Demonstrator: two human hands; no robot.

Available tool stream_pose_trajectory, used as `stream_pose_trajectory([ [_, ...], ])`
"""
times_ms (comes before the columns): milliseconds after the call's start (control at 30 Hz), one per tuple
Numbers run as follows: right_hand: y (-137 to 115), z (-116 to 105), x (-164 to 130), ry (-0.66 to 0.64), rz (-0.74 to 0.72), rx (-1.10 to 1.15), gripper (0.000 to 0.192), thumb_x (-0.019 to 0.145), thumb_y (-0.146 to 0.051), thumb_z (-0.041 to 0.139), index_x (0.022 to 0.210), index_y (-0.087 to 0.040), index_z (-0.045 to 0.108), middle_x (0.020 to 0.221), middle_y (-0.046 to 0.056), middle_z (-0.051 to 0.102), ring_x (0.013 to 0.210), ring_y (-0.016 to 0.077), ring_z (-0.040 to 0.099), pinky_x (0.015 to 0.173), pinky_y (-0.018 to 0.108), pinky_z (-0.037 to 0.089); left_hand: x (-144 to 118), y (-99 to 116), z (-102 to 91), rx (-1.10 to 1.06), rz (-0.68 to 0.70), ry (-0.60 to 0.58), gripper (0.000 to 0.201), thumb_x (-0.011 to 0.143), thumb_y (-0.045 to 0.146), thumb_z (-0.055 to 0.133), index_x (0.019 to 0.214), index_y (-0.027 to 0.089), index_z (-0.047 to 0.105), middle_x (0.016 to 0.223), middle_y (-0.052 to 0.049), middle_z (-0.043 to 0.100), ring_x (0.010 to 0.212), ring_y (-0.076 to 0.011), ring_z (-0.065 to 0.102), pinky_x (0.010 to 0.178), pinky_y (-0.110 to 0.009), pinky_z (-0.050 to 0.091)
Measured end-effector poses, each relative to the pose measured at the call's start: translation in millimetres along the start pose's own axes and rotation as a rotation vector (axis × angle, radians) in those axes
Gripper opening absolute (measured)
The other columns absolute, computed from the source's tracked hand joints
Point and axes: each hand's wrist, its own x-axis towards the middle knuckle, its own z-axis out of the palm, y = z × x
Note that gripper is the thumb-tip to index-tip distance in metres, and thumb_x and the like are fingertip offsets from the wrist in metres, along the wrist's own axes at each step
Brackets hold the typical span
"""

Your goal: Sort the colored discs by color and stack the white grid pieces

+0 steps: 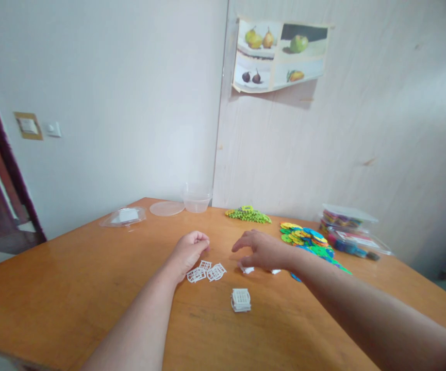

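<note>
My left hand (190, 251) is closed in a pinch just behind some loose white lattice pieces (215, 272); whatever it may hold is hidden by the fingers. To its right, my right hand (260, 249) hovers over the table with thumb and fingers apart and nothing between them. Small white pieces (247, 270) show partly beneath that hand. Nearer to me, a neat stack of white lattice pieces (241, 300) lies on the wooden table (137, 299).
Behind my right hand lie piles of colourful discs (303, 236) and green pieces (250, 215). Clear plastic boxes (348, 219) sit at the far right. At the back are a clear tub (197, 200), a round lid (166, 208) and a clear package (124, 216).
</note>
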Motion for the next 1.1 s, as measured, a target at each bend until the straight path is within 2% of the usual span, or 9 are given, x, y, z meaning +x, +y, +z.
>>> stream_pose_trajectory([
  [100,-19.7,7.9,13.0,-0.037,-0.128,-0.076,0.036,0.075,-0.037,0.069,0.111,-0.029,0.071,0.106,0.007,0.064,0.103,0.0251,0.056,0.088,0.036,0.042,2.3,-3.5,0.6,0.004,0.013,-0.010,0.018,0.072,0.031,0.059,0.082,0.017,0.061,0.069,-0.002,0.066,0.065,-0.0150,0.058,0.064,-0.026,0.043],
  [233,-36.2,20.6,28.9,-0.085,-0.208,-0.145,0.039,0.073,-0.043,0.071,0.110,-0.032,0.072,0.106,0.007,0.064,0.099,0.0257,0.057,0.084,0.035,0.042,2.5,-3.1,1.0,0.013,-0.002,-0.012,0.016,0.072,0.029,0.059,0.081,0.017,0.061,0.068,-0.002,0.066,0.063,-0.0144,0.058,0.063,-0.025,0.043],
  [400,-43.3,30.1,37.6,-0.119,-0.229,-0.191,0.032,0.072,-0.042,0.070,0.102,-0.032,0.074,0.094,0.006,0.067,0.092,0.0255,0.058,0.073,0.032,0.041,0.0,-0.1,0.9,0.021,0.000,-0.001,0.014,0.071,0.028,0.059,0.080,0.017,0.061,0.068,-0.001,0.066,0.061,-0.0140,0.057,0.060,-0.024,0.041],
  [533,-43.6,28.8,36.1,-0.094,-0.198,-0.154,0.033,0.071,-0.037,0.070,0.103,-0.028,0.073,0.097,0.006,0.067,0.090,0.0238,0.059,0.074,0.031,0.041,0.1,0.3,1.2,0.014,0.013,-0.002,0.013,0.071,0.027,0.058,0.079,0.017,0.061,0.067,-0.002,0.065,0.062,-0.0141,0.057,0.060,-0.024,0.041],
  [667,-39.1,18.2,23.4,-0.046,-0.126,-0.061,0.032,0.069,-0.040,0.071,0.099,-0.025,0.071,0.096,0.004,0.067,0.088,0.0217,0.059,0.073,0.030,0.042,2.1,-1.1,1.3,0.012,0.018,0.001,0.015,0.070,0.028,0.060,0.080,0.016,0.062,0.067,-0.003,0.066,0.061,-0.0146,0.057,0.060,-0.025,0.041],
  [867,-35.8,-1.0,-21.7,-0.075,-0.033,0.071,0.027,0.073,-0.041,0.070,0.095,-0.024,0.069,0.095,0.002,0.067,0.083,0.0184,0.059,0.071,0.028,0.043,5.2,-6.8,0.1,0.043,0.020,0.017,0.015,0.070,0.027,0.058,0.080,0.017,0.062,0.069,-0.003,0.067,0.062,-0.0147,0.058,0.061,-0.024,0.041],
  [967,-36.4,-2.2,-40.1,-0.076,-0.036,0.085,0.031,0.073,-0.044,0.070,0.097,-0.025,0.069,0.097,0.003,0.067,0.087,0.0198,0.058,0.075,0.030,0.043,6.2,-9.3,0.1,0.040,0.017,0.010,0.016,0.070,0.029,0.058,0.080,0.017,0.062,0.069,-0.003,0.068,0.061,-0.0146,0.057,0.059,-0.024,0.041],
  [1100,-36.2,3.1,-49.7,-0.077,-0.073,0.077,0.030,0.072,-0.045,0.071,0.095,-0.026,0.069,0.095,0.002,0.066,0.089,0.0207,0.057,0.077,0.030,0.043,5.8,-8.8,0.6,0.013,0.008,0.011,0.017,0.069,0.030,0.058,0.079,0.017,0.062,0.068,-0.003,0.067,0.060,-0.0139,0.056,0.059,-0.024,0.040],
])
